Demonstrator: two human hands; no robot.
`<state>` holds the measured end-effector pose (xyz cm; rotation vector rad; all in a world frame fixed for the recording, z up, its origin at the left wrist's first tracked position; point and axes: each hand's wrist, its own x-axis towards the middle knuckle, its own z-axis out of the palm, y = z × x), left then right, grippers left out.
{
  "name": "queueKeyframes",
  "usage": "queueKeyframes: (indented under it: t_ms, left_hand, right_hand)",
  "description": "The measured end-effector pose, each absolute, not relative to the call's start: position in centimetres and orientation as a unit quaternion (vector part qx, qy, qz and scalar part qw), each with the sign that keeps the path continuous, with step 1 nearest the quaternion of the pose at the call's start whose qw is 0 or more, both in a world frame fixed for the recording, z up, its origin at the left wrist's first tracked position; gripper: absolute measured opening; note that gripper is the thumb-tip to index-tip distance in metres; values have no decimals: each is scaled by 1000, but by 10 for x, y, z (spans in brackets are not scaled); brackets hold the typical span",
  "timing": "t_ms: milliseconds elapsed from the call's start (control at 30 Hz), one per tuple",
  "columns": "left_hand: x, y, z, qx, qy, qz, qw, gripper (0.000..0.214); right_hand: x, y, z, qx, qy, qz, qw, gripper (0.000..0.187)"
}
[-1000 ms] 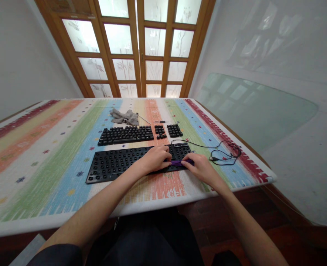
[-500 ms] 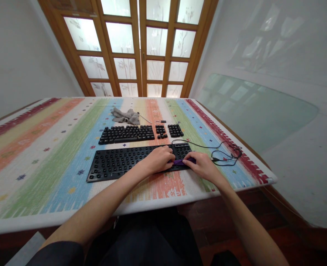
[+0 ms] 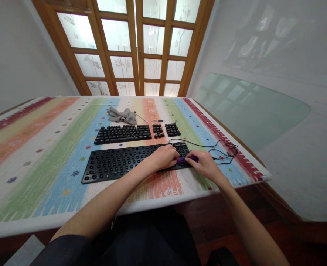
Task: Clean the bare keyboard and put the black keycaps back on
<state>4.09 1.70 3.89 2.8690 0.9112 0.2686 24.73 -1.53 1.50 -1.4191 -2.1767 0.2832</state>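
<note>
Keyboard (image 3: 116, 159) lies nearer than the loose keys (image 3: 123, 133); at its right end, left hand (image 3: 164, 157) and right hand (image 3: 204, 163) pinch a purple cloth (image 3: 181, 160).

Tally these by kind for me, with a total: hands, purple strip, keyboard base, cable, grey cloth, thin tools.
Hands: 2 (left hand, right hand)
Purple strip: 1
Keyboard base: 1
Cable: 1
Grey cloth: 1
Thin tools: 2 (slanted one, black-handled one)
Total: 8

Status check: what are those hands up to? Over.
Left hand, right hand: both pinching purple item over keyboard. Keycaps laid out beyond. Black cable near right hand.
</note>
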Motion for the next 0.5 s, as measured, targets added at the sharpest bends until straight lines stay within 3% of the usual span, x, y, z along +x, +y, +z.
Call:
queueKeyframes:
  t_ms: [500]
  left_hand:
    - [53, 17, 30, 939, 314, 121, 71, 12]
  right_hand:
    - [261, -11, 2, -550, -733, 174, 362, 19]
